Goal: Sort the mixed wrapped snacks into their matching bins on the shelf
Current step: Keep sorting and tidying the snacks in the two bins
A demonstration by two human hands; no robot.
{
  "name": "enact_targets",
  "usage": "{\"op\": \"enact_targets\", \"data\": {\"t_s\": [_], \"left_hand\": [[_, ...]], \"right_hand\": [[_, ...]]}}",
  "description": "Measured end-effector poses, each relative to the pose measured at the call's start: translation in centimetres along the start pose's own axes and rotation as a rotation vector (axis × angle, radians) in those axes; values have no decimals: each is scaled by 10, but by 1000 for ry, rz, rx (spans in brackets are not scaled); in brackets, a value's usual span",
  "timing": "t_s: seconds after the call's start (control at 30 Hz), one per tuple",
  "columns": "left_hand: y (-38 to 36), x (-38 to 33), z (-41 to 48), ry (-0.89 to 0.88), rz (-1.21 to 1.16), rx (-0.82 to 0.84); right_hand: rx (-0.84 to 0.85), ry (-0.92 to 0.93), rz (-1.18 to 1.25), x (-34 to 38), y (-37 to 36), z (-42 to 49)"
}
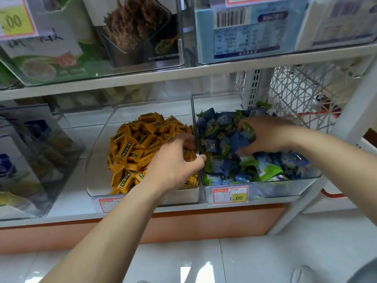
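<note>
Clear rigid bins hold glossy pillow-shaped packs: yellow packs (pixel 130 148) in the left bin (pixel 98 144), crinkly blue and green in the right bin (pixel 285 187). The right hand (pixel 267 135) grips blue packs (pixel 240 139) above that heap; the left hand (pixel 175 162) curls at the divider (pixel 196 127), hold unclear.

Everything is being seen from one camera on the person's head. It is being pointed forward and down at the shelf (pixel 142 77), from very close, with floor (pixel 265 252) being shown below.
</note>
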State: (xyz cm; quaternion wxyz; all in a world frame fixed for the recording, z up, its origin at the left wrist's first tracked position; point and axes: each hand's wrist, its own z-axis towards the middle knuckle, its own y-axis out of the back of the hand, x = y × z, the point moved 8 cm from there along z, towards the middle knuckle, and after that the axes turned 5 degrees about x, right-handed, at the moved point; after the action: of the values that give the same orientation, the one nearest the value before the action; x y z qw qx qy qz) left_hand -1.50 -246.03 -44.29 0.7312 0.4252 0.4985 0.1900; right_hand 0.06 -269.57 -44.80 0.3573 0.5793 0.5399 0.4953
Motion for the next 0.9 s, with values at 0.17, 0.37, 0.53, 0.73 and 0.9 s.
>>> {"op": "enact_targets", "data": {"t_s": [0.17,0.37,0.53,0.73,0.9], "left_hand": [[-1,0,1,7,-4,10],[-1,0,0,7,3,3],[-3,0,-1,0,4,-2],[-3,1,2,4,-3,2],[-4,0,4,26,19,-10]], "right_hand": [[11,-244,-279,-9,11,-7],[-21,71,-172,49,-9,10],[318,103,-191,50,-57,6],[449,172,-33,58,-59,-7],[-123,277,66,68,-12,22]]}}
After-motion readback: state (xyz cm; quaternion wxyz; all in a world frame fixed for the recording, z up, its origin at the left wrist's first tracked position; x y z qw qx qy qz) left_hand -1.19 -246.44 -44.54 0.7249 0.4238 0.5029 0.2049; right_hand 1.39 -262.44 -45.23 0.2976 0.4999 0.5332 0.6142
